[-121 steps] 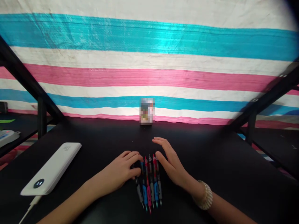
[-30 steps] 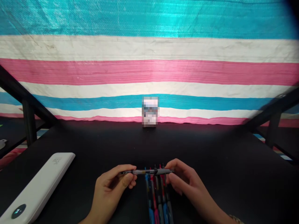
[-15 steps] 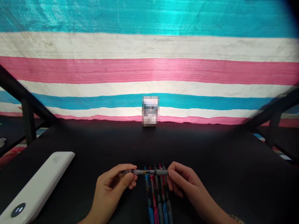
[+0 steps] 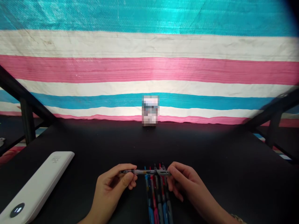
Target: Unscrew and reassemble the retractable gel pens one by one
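A clear-barrelled pen [image 4: 144,171] with a grey end lies level between my two hands, above the table. My left hand [image 4: 116,182] pinches its dark tip end between thumb and fingers. At the other side my right hand [image 4: 184,180] grips the grey end, thumb and forefinger closed on it. Beneath the held pen, several pens [image 4: 156,199] lie side by side in a row, pointing away from me; their grips are blue, pink and grey. The held pen covers part of their upper ends.
A white power bank [image 4: 39,186] with a round display lies at the left on the black table [image 4: 105,140]. At the back edge stands a small blurred card or box [image 4: 150,110]. Striped sheeting [image 4: 149,70] hangs behind, with black frame bars [image 4: 28,121] at both sides.
The grey end of the held pen has turned about its length, so its clip side now shows. Both hands stay in nearly the same place.
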Available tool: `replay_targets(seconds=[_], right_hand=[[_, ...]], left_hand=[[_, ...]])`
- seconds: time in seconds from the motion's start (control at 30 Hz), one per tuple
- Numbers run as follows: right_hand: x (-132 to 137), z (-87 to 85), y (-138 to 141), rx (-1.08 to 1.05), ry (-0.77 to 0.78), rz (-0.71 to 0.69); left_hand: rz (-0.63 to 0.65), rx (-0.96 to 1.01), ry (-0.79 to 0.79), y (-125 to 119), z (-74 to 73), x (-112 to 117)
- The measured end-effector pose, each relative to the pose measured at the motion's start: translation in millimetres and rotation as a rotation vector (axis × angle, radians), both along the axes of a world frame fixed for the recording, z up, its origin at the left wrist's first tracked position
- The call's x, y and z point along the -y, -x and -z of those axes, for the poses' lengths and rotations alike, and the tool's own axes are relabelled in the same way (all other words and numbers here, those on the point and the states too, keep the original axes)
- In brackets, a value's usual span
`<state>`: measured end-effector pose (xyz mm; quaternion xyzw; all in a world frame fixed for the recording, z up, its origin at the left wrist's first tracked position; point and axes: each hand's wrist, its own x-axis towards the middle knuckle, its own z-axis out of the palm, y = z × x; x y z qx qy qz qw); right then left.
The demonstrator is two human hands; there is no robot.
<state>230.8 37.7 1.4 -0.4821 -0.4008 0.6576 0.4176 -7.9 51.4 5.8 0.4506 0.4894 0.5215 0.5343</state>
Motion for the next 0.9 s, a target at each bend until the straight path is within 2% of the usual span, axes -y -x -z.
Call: replay_targets(seconds=[0.17, 0.23, 0.4, 0.67, 0.9], right_hand=[[2, -1.9, 0, -0.015, -0.039, 0.045], [3, -4.5, 0, -0.052, -0.046, 0.08], [4, -6.7, 0, -0.117, -0.062, 0.171], [5, -9.7, -7, -0.143, -0.077, 0.381], [3, -8.2, -9, -0.184, -0.079, 0.459]], left_hand=[[0.095, -0.027, -0.045, 8, 11.0, -4], [0.084, -0.025, -0.03, 8, 12.3, -4], [-0.012, 0.034, 0.025, 6, 7.8, -3], [-0.029, 0.148, 0.038, 9, 1.6, -11], [-0.027, 0.206, 0.084, 10, 1.0, -11]])
